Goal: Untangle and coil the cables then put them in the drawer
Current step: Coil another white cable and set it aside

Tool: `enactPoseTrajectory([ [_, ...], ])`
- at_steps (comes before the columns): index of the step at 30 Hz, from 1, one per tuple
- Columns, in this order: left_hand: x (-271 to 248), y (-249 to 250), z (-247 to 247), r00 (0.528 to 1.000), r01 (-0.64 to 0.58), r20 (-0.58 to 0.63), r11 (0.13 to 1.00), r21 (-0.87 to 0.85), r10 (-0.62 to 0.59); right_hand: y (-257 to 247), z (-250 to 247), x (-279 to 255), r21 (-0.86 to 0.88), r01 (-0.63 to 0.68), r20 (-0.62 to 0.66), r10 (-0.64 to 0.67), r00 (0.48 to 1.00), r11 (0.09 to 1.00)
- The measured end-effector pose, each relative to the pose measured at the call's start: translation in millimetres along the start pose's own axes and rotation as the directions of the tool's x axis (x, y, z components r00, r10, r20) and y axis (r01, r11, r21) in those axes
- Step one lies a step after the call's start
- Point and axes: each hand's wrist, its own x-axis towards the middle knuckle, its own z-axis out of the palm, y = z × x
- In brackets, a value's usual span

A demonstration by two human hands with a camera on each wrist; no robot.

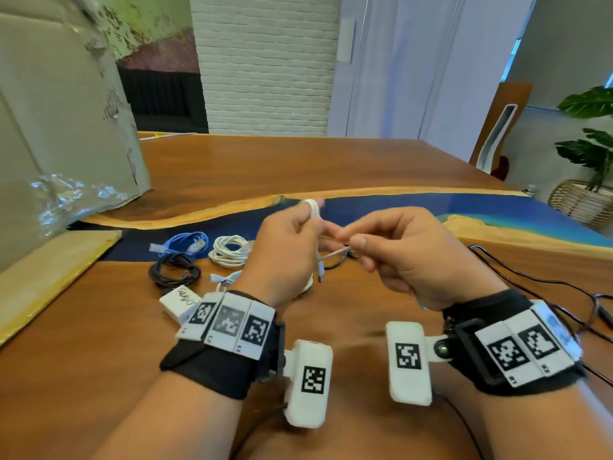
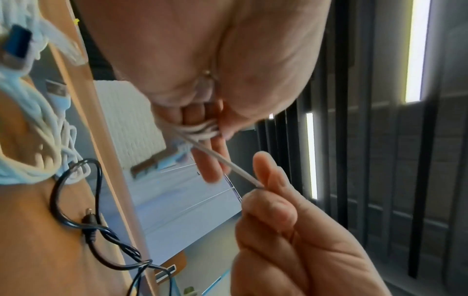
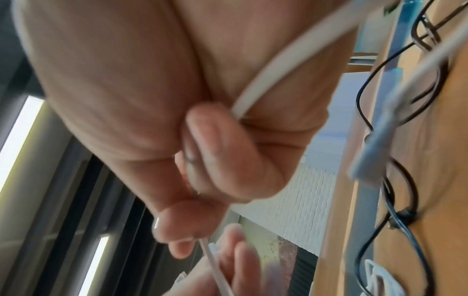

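Observation:
A thin white cable (image 1: 335, 254) is stretched between both hands above the table. My left hand (image 1: 315, 224) holds several turns of it wound around its fingers, which shows as a small coil (image 2: 202, 130) in the left wrist view. My right hand (image 1: 355, 247) pinches the free strand (image 2: 228, 164) just right of the left hand. In the right wrist view the cable (image 3: 278, 60) runs across the right palm to the pinching fingertips (image 3: 182, 236). A blurred plug (image 3: 375, 156) dangles beside it. No drawer is in view.
On the wooden table (image 1: 331, 167) lie coiled blue (image 1: 185, 244), white (image 1: 229, 250) and black (image 1: 174, 272) cables, plus a pale blue one (image 1: 225, 278) and a white adapter (image 1: 179, 302). A loose black cable (image 1: 530, 277) trails right. A cardboard box (image 1: 59, 111) stands left.

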Motion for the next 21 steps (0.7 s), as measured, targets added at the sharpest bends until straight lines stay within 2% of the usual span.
enactPoseTrajectory([
  [3,-7.1,2.8,6.5,0.961,0.055,0.264,0.993,0.105,-0.081,-1.7,-8.6,-0.4,0.041,0.051,-0.053,-0.049,0.997,0.998],
  [5,-10.2,6.4,5.4,0.930,0.110,0.338,0.988,0.112,-0.141,-0.6,-14.6,-0.2,0.011,0.072,-0.070,-0.071,0.995,0.997],
  [9,-11.6,10.3,-5.2,0.900,0.234,0.400,0.966,-0.113,-0.172,0.5,-26.9,0.1,-0.056,0.142,-0.180,-0.150,0.972,0.988],
  [12,-11.9,10.7,-4.0,0.902,0.282,0.406,0.912,-0.297,-0.146,1.8,-26.5,0.7,-0.161,0.173,-0.145,-0.196,0.970,0.972],
  [16,-10.6,11.4,-0.3,0.903,0.355,0.406,0.774,-0.525,-0.139,8.0,-14.3,6.6,-0.293,0.172,-0.096,-0.208,0.974,0.941],
  [18,-11.0,11.2,3.5,0.903,0.363,0.412,0.731,-0.577,-0.123,13.0,-6.6,10.8,-0.359,0.165,-0.110,-0.217,0.970,0.919],
  [21,-11.7,10.7,8.1,0.911,0.355,0.393,0.716,-0.601,-0.122,16.6,1.7,13.4,-0.410,0.184,-0.151,-0.265,0.952,0.893],
])
